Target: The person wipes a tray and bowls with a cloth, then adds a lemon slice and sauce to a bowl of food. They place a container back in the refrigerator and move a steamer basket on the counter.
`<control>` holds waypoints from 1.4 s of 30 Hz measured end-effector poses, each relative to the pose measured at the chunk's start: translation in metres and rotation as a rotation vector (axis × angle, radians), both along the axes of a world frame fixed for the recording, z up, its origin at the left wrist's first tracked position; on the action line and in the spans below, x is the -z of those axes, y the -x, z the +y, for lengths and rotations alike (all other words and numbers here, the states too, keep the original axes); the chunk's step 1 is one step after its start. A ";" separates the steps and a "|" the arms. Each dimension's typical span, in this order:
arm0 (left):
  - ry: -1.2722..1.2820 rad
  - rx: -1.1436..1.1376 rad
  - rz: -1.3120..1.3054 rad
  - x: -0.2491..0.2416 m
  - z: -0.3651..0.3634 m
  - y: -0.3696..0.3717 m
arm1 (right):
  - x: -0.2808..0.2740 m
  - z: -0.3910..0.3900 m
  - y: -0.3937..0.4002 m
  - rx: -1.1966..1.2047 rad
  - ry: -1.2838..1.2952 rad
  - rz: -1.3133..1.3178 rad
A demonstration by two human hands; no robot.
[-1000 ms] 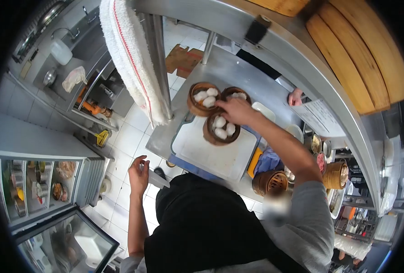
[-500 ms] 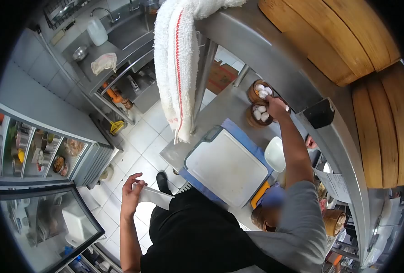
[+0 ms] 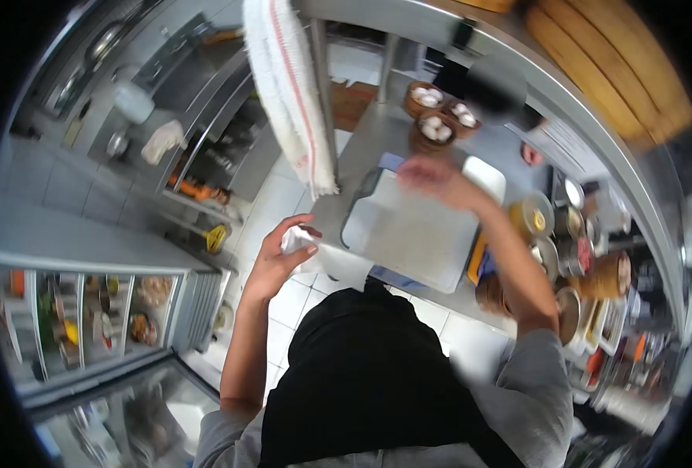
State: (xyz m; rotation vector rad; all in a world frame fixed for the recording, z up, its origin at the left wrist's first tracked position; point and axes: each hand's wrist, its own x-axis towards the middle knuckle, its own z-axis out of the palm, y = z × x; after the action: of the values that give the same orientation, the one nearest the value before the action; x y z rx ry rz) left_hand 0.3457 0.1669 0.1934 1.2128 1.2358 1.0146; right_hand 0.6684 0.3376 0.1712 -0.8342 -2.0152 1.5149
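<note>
My left hand (image 3: 283, 261) grips a smooth white sheet-like piece (image 3: 342, 265) at its edge, between thumb and fingers, left of the cutting board. My right hand (image 3: 435, 179), smeared by motion, passes over the far part of the white cutting board (image 3: 412, 234); its fingers are blurred. Beyond it stand small round bamboo steamers, one nearest (image 3: 433, 139), one at the back left (image 3: 422, 97) and one at the right (image 3: 464, 118), each with several white buns inside. A white plastic container (image 3: 486, 175) sits just right of my right hand.
A towel (image 3: 287, 93) hangs from the steel shelf. Bowls and tubs of ingredients (image 3: 533, 217) line the right side. Large wooden steamers (image 3: 595, 70) rise at the upper right. Another person's hand (image 3: 530, 154) shows beyond the counter. A fridge door (image 3: 151, 390) stands open at lower left.
My right hand has drawn back from the steamers to over the board. My left hand has come up closer to the board with the white piece. The view has shifted.
</note>
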 end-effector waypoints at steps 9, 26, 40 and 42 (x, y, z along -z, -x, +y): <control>-0.152 0.564 0.110 0.013 0.035 -0.077 | -0.012 -0.229 0.018 0.687 -0.176 -0.203; -0.037 0.955 -0.487 -0.055 -0.078 -0.294 | -0.056 -0.378 -0.127 1.188 -0.213 0.282; -0.829 0.832 -0.196 -0.157 -0.096 -0.429 | -0.172 -0.400 -0.292 1.048 -0.399 0.240; -1.005 0.746 -0.030 -0.161 -0.098 -0.425 | -0.168 -0.398 -0.309 0.954 -0.487 0.171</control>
State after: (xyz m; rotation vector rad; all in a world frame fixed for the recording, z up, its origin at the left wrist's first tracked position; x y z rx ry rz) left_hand 0.7709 0.0693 0.3545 2.1764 0.0901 1.0585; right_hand 0.9777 -0.0608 0.3393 -1.1530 -1.4005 0.5100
